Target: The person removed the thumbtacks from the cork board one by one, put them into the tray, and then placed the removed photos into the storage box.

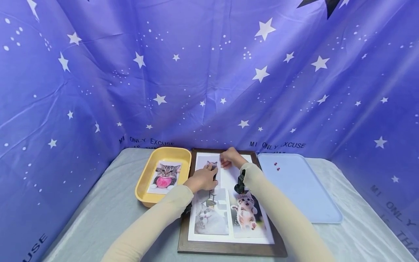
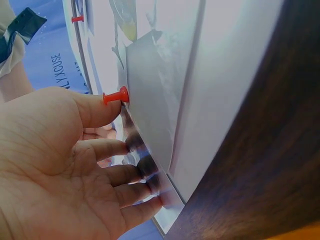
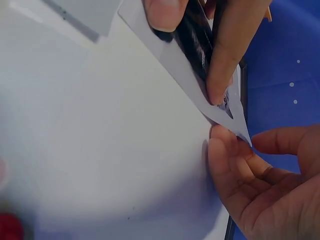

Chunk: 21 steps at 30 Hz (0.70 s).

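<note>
A cat photo lies at the upper left of a white board in a dark wooden frame. My left hand rests on this photo with its fingers spread, pressing it against the board. At the photo's upper right corner, my right hand pinches the paper; the right wrist view shows the corner between thumb and curled fingers. A red push pin stands by the left thumb. Two more photos, a pale cat and a kitten, lie on the lower half.
Left of the frame stands a yellow tray holding another cat photo. On the right lies a pale blue tray with two red push pins. A blue star-patterned curtain rises behind the grey cloth-covered table.
</note>
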Available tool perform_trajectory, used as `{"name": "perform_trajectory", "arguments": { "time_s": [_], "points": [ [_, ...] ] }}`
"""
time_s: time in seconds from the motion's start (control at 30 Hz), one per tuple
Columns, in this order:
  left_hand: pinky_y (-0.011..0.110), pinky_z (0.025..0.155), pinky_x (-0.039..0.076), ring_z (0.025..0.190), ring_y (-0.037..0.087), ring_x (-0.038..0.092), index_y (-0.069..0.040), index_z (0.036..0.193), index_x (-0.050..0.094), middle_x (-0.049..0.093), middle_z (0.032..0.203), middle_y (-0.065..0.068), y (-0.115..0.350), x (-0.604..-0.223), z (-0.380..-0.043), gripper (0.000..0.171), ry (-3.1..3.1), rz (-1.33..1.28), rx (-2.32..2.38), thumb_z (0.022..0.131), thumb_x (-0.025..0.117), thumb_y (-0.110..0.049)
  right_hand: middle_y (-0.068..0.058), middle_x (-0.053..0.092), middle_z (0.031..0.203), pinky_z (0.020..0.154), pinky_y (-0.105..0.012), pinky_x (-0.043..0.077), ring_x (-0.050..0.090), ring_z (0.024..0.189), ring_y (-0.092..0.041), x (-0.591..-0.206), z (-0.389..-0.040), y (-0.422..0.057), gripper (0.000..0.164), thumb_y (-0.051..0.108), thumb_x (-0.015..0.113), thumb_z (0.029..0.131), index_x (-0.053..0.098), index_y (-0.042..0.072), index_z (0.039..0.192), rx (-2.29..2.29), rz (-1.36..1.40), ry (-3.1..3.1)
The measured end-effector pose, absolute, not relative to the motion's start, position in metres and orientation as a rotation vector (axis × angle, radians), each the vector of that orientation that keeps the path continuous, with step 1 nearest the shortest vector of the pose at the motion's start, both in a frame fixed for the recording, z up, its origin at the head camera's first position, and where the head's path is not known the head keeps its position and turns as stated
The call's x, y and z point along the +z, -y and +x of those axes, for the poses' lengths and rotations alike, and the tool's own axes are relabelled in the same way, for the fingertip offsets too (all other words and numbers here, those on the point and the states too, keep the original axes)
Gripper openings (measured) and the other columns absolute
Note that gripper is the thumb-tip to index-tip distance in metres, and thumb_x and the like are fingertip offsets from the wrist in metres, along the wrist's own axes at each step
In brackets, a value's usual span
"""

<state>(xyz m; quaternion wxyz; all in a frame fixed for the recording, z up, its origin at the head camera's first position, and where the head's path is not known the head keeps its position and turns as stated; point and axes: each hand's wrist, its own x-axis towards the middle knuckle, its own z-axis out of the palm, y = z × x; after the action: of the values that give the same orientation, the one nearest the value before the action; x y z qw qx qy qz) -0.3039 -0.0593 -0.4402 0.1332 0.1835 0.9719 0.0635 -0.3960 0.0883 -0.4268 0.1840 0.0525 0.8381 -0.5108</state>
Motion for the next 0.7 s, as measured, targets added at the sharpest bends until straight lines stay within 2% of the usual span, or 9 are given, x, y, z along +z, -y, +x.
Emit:
{"name": "perform_trajectory", "arguments": {
  "time_s": [0.17, 0.47, 0.7],
  "points": [
    [0.042, 0.119, 0.042, 0.156, 0.030, 0.026, -0.014, 0.160, 0.034, 0.027, 0.168, 0.016, 0.060, -0.437, -0.303, 0.064, -2.807, 0.523, 0.222, 0.104, 0.052, -0.039, -0.008, 0.066, 0.062, 0.055, -0.028, 0.061, 0.064, 0.052, -0.014, -0.427, -0.396, -0.092, 0.023, 0.003, 0.054, 0.095, 0.067, -0.013, 0.104, -1.441, 0.154, -2.286],
    [0.043, 0.121, 0.038, 0.156, 0.031, 0.028, -0.011, 0.161, 0.032, 0.027, 0.167, 0.018, 0.061, -0.435, -0.302, 0.067, -2.818, 0.535, 0.260, 0.103, 0.054, -0.038, -0.009, 0.069, 0.065, 0.056, -0.028, 0.062, 0.068, 0.054, -0.015, -0.428, -0.396, -0.097, 0.019, 0.010, 0.058, 0.098, 0.068, -0.006, 0.095, -1.409, 0.170, -2.225],
    [0.045, 0.120, 0.040, 0.156, 0.031, 0.028, -0.008, 0.161, 0.030, 0.026, 0.167, 0.018, 0.062, -0.437, -0.302, 0.069, -2.816, 0.544, 0.284, 0.103, 0.054, -0.037, -0.009, 0.072, 0.072, 0.061, -0.027, 0.063, 0.070, 0.059, -0.014, -0.432, -0.394, -0.100, 0.019, 0.009, 0.064, 0.099, 0.070, -0.007, 0.106, -1.384, 0.119, -2.206]
  ]
}}
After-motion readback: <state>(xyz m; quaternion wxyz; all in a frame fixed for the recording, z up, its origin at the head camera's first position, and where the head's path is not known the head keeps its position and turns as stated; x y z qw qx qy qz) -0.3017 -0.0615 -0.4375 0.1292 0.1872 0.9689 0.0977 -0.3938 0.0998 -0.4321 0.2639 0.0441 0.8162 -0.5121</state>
